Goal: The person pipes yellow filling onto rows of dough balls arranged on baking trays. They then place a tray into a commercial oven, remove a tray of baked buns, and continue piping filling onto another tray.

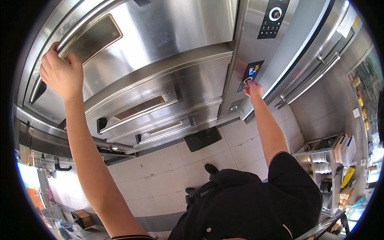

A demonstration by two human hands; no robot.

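A stainless-steel deck oven with stacked doors fills the space before me. My left hand is wrapped around the long bar handle of its top door, beside a dark window. At the oven's right side, the fingers of my right hand are on the round knob of the middle control panel, whose display is lit. Another panel sits above it, and a third panel below. Both lower doors appear closed, each with a bar handle.
A black mat or tray lies on the tiled floor by the oven's base. To the right stands a steel door with a bar handle. Beyond it, shelving holds stacked dishes and containers. A cardboard box is at lower left.
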